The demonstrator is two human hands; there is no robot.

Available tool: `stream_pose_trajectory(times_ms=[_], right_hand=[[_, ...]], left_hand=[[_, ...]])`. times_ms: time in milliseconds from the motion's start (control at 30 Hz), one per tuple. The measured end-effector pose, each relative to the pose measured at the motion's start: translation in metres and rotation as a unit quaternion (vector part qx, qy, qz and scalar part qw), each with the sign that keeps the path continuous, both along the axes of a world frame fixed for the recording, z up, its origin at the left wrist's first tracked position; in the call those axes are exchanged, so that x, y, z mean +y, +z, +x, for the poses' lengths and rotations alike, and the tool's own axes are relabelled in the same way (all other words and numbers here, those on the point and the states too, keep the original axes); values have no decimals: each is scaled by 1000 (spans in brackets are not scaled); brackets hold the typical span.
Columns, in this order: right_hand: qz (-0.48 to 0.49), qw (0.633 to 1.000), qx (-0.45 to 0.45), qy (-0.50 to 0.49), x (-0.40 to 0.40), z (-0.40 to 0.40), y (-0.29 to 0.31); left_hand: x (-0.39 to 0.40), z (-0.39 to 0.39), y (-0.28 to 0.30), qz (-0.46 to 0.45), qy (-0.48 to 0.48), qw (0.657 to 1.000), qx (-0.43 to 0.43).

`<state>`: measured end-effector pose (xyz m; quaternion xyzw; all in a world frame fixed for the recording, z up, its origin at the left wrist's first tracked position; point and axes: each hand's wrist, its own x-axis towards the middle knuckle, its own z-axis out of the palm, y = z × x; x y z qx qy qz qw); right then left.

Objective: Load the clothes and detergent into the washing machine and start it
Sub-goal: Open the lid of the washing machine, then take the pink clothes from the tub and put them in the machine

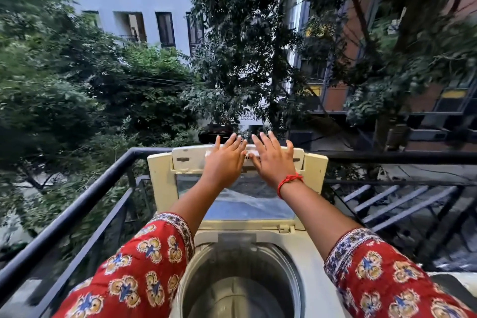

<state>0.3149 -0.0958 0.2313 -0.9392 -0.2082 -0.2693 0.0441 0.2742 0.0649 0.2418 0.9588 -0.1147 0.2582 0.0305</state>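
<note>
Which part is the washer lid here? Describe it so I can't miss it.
Start at the black balcony railing. Against it stands the cream top-loading washing machine with its drum open. The lid stands raised behind the drum: the cream frame with a clear window, both hands on its top edge.

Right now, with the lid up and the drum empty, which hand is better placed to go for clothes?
Neither clearly: left hand and right hand both rest flat on the raised lid, and no clothes show.

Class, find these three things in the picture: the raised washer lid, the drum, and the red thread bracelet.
lid (247,204), head view, on its clear window pane.
drum (240,289), head view, on its grey inner wall.
bracelet (286,182), head view, on the red thread across the right wrist.
</note>
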Motion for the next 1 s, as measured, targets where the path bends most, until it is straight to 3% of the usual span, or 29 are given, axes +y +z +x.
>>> stream_pose_trajectory(times_ms=[267, 567, 767, 1000], right_hand=[[50, 998, -17, -28, -57, -50, 2], [62, 987, 16, -150, -205, -117, -53], [76, 952, 88, -283, -303, -195, -105], [94, 893, 166, -407, -338, -296, -150]], left_hand=[[-68, -29, -11, -24, -37, 999, -21], [-241, -57, -69, -71, -166, 983, 29], [-346, -109, -114, -6, -264, 957, 118], [-393, -182, -167, 37, -357, 908, 214]])
